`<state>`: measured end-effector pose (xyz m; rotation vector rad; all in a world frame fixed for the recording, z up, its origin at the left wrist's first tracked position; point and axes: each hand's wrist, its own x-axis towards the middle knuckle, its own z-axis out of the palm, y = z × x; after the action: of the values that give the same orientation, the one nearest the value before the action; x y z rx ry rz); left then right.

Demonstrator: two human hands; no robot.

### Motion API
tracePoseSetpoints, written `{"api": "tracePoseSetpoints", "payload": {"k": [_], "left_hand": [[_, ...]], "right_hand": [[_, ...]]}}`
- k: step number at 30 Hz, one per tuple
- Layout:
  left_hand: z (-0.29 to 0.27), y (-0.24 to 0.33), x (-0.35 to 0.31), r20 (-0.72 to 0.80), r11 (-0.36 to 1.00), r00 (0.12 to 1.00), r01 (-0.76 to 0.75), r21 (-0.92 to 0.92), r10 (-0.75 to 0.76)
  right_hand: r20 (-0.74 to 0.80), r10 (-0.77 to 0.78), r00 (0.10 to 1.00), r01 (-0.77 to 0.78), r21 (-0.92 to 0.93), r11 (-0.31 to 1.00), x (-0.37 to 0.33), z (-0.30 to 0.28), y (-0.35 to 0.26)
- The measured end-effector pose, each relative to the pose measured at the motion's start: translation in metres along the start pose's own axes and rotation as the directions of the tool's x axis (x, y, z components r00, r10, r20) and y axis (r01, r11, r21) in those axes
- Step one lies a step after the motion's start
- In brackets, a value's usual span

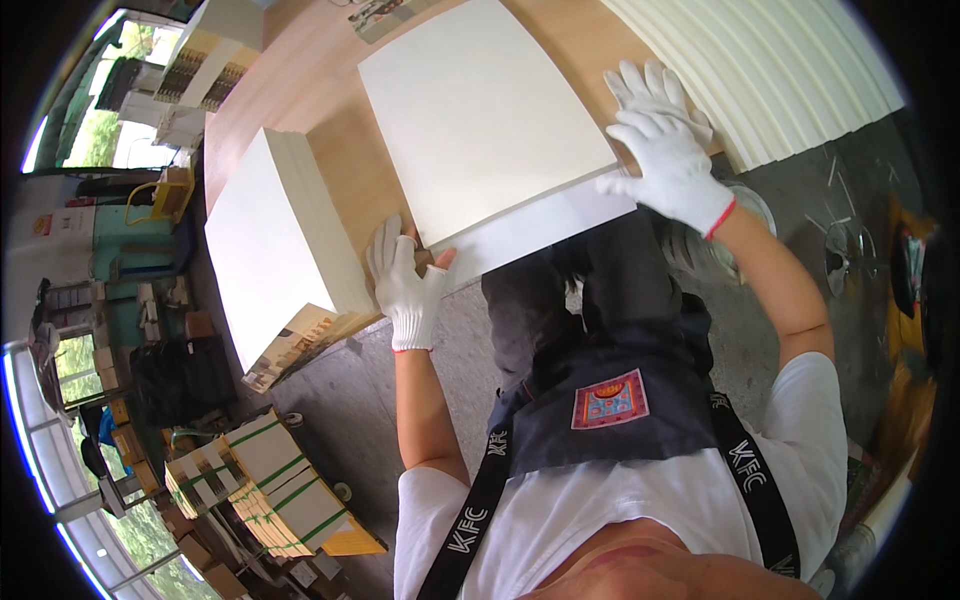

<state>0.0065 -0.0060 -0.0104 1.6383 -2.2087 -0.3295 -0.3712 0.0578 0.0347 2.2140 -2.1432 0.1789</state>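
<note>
A stack of large white sheets lies on the wooden table before me. A bluish-white band runs along its near edge; I cannot tell whether it is a sheet jutting out or the stack's side. My left hand, in a white knit glove with the thumb tip bare, is at the near left corner, fingers stretched out and thumb by the band. At the near right corner is my gloved right hand, its fingers spread and thumb by the band. Just beyond it is a second white glove; whether it is worn is unclear.
Left of my left hand stands a thick block of white sheets. Corrugated white material borders the table on the right. Bundles with green straps stand at lower left, and a fan is at far right.
</note>
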Motion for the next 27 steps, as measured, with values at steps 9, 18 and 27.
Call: {"api": "tracePoseSetpoints", "payload": {"k": [9, 18, 27], "left_hand": [[-0.004, 0.004, 0.001, 0.001, 0.965, 0.983, -0.180, 0.190, 0.183], [-0.006, 0.008, 0.001, -0.004, 0.985, 0.990, -0.141, 0.098, 0.142], [-0.009, 0.010, 0.004, 0.039, 0.995, 0.997, -0.067, 0.078, 0.064]], "right_hand": [[-0.015, 0.081, 0.997, -0.079, 0.102, 0.992, -0.014, 0.038, -0.009], [-0.016, 0.083, 0.996, -0.082, 0.055, 0.995, -0.014, 0.037, -0.013], [-0.048, 0.073, 0.996, -0.071, 0.038, 0.997, -0.015, 0.039, -0.013]]}}
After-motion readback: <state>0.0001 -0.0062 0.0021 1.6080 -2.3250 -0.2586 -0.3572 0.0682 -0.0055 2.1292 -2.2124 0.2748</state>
